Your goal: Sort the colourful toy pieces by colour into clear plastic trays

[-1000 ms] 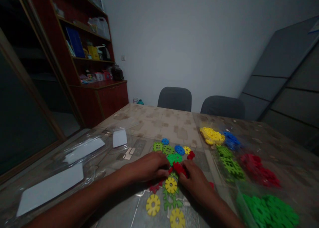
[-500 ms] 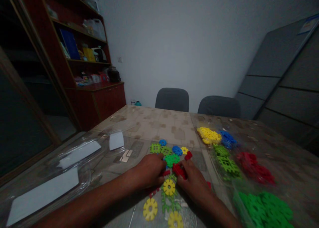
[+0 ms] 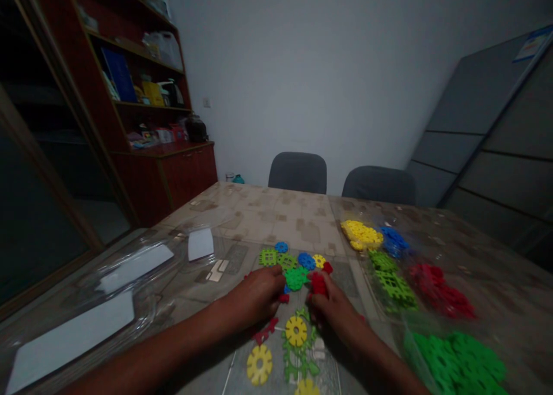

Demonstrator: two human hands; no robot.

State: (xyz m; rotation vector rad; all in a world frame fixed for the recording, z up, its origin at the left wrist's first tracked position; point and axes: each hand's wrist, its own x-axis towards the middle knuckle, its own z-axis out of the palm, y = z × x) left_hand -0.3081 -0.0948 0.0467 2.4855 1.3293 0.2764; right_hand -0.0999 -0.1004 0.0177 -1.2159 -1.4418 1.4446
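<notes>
My left hand has its fingers curled at the left edge of a green notched plastic disc; a blue piece shows partly beneath. My right hand pinches a red plastic connecting piece close to the disc's right side. Behind the disc lie light green square grid pieces, blue notched discs and a small yellow disc. Nearer me, a yellow notched disc sits over light green branching pieces. Another yellow disc and a dark red piece lie left of it.
On the right are clear bags or trays of yellow pieces, blue pieces, light green grids, red pieces and green pieces. Clear plastic packages with white cards lie left. Two grey chairs stand beyond the table.
My right hand has turned the red piece more upright and brought it a little to the right. Both hands have shifted slightly, uncovering more of the yellow disc and the dark red piece.
</notes>
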